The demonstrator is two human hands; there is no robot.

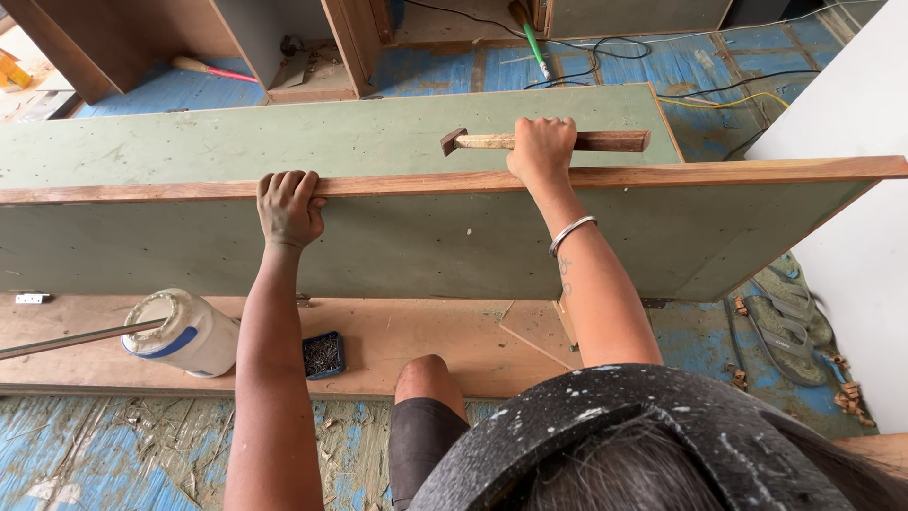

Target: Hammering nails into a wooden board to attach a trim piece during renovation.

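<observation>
Fingers of your left hand (288, 206) curl over the top edge of the green panel (426, 246) left of centre, clamped on its wooden strip (662, 176). Your right hand (541, 149), right of centre in the upper half of the frame, is closed around the handle of a hammer (544, 142) (head pointing left), holding it flat against the same edge. The panel stands upright across the frame's middle. Below it, on a plywood sheet (407, 341), a white jar (184, 333) lies at lower left beside a small blue box of nails (323, 355). Sandals (790, 322) rest at right.
</observation>
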